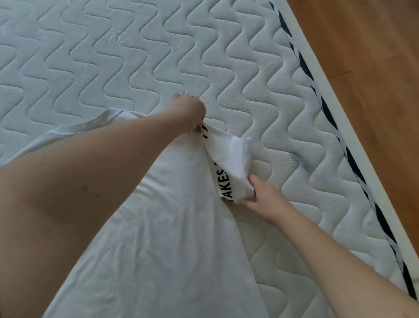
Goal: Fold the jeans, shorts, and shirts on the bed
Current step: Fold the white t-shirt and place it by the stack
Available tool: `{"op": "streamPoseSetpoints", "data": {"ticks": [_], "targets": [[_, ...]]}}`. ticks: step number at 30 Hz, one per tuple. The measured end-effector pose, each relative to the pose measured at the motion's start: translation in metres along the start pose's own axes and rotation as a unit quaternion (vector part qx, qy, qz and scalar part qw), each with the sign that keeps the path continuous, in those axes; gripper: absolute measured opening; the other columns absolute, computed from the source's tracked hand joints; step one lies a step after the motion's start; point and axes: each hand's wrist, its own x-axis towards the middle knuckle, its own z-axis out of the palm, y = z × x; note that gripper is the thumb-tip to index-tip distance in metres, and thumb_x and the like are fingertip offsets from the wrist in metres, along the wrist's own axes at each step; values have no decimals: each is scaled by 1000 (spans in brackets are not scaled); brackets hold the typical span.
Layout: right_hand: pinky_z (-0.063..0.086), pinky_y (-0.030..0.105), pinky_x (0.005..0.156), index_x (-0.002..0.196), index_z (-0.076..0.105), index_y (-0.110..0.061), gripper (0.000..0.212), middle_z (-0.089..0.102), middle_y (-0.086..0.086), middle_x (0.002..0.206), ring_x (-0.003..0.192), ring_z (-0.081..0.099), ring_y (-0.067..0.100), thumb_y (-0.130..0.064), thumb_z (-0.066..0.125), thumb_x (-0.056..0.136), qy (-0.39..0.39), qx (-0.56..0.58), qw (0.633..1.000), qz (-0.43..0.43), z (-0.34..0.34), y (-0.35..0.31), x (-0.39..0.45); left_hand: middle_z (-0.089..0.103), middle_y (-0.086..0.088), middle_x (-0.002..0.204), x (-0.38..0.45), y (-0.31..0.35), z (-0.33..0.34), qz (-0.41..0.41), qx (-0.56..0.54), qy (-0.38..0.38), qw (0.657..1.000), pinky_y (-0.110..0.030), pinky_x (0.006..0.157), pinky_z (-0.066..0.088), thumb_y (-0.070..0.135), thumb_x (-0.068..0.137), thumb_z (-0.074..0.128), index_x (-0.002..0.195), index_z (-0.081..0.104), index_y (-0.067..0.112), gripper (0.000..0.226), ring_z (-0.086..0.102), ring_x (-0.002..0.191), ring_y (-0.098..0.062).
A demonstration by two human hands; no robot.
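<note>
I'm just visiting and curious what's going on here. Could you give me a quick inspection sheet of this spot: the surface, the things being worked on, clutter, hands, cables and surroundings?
Surface: quilted white mattress with a wavy stitch pattern and no sheet on it.
Job's things: one white shirt with black lettering lies spread on the mattress, its right edge lifted and turned over. No jeans or shorts in view.
Clutter: nothing seen.
Hands: left hand grips the shirt's folded edge at the far end; right hand pinches the same edge nearer the person.
Cables: nothing seen.
Surroundings: dark-and-white piping runs along the mattress edge, with a wooden floor beyond it.
</note>
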Motion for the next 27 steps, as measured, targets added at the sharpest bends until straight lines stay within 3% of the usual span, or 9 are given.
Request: {"op": "streamPoseSetpoints", "data": {"ticks": [2,4,8,11,14,17,21,24,27], "targets": [[48,38,84,113,59,-15,33,70,7,100,96,62,29,-36,67,89,86,98,991,26,0,2,-3,58,-6,118,0,0,4,-8,-23,23,999,-38,95,34,25,89,68,110,67,23,21,52,114,-29],[47,34,69,97,67,-16,26,70,4,83,83,62,26,-41,64,90,142,116,982,38,2,8,-7,60,-5,116,-1,0,12,-16,-79,35,996,-36,93,34,21,94,59,113,64,23,19,54,112,-27],[32,30,54,57,54,-19,58,47,-13,52,54,45,8,-70,55,83,43,205,973,100,8,13,-11,67,-7,107,-5,-2,27,-27,-145,57,987,-34,82,31,28,97,54,111,62,21,18,56,106,-30],[47,30,81,96,72,-25,59,73,-12,90,88,64,9,-76,44,86,107,415,896,115,-5,13,12,66,-10,108,-7,-6,31,-28,-148,52,987,-36,82,34,40,94,58,111,60,20,26,56,108,-31],[51,36,90,127,60,-21,60,70,3,117,105,65,18,-66,50,89,103,576,804,110,-24,3,56,67,-9,112,-9,-8,31,-19,-170,39,985,-37,87,38,39,93,61,117,58,20,30,56,110,-31],[50,42,100,133,53,-20,53,60,8,132,116,60,22,-44,68,89,154,543,817,119,-36,-10,88,67,-7,114,-8,-11,29,-17,-200,33,979,-39,89,46,24,93,60,120,58,22,27,56,109,-31],[53,22,81,118,65,-14,26,66,-1,96,84,63,9,-13,67,92,236,592,764,97,-47,-1,88,64,-9,119,-4,-14,27,-27,-210,49,976,-39,89,46,17,89,64,124,58,20,35,54,113,-31],[49,29,96,107,64,-20,20,66,-3,101,95,62,11,-5,56,98,255,635,724,86,-50,16,77,64,-7,118,3,-17,29,-52,-153,46,986,-36,92,38,25,90,65,122,61,21,32,53,114,-29],[52,31,88,108,61,-18,22,65,0,100,92,61,16,-1,50,99,244,706,659,86,-50,25,70,66,-5,111,10,-19,29,-88,-99,70,989,-38,94,29,23,94,56,114,64,25,22,52,112,-28]]}}
